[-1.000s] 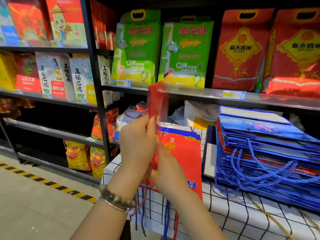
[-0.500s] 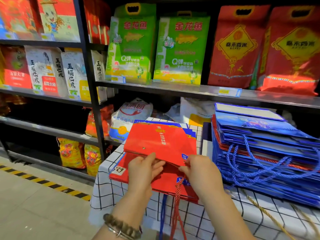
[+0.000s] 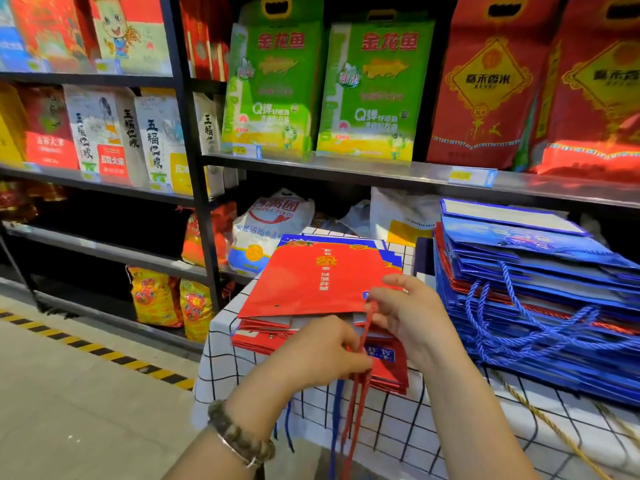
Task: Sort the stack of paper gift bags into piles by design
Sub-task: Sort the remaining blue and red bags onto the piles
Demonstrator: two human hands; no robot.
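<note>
item: paper gift bags being sorted on a tabletop (image 3: 398, 431) under a checked cloth, seen from alongside.

hidden or unclear: the print on the red gift bag (image 3: 311, 278) lies upside down from here and is too blurred to read. the red pile (image 3: 263, 337) beneath it shows only as stacked edges, and a blue-bordered bag peeks out at its far side. the blue stack (image 3: 526, 271) runs off the right edge, so no count can be made; thin red edges show between its layers. both forearms are cut off at the bottom. the left fingertips sit partly behind the knuckles.

hands: left hand (image 3: 322, 351), beaded bracelet (image 3: 239, 434) at the wrist, back upward, fingers curled and pinching the red cord (image 3: 356, 410) over the pile's near edge. right hand (image 3: 412, 313), thumb and one finger nipping the same cord higher up, at the bag's open edge; forefinger stretched over the bag's near right corner. the cord hangs down the tabletop's front beside a blue cord (image 3: 333, 438).

location: the red gift bag lies flat on top of the red pile, at the tabletop's left; the blue stack lies near it on the right.

behind: shelf (image 3: 346, 168) carrying green and red rice bags (image 3: 273, 88).
</note>
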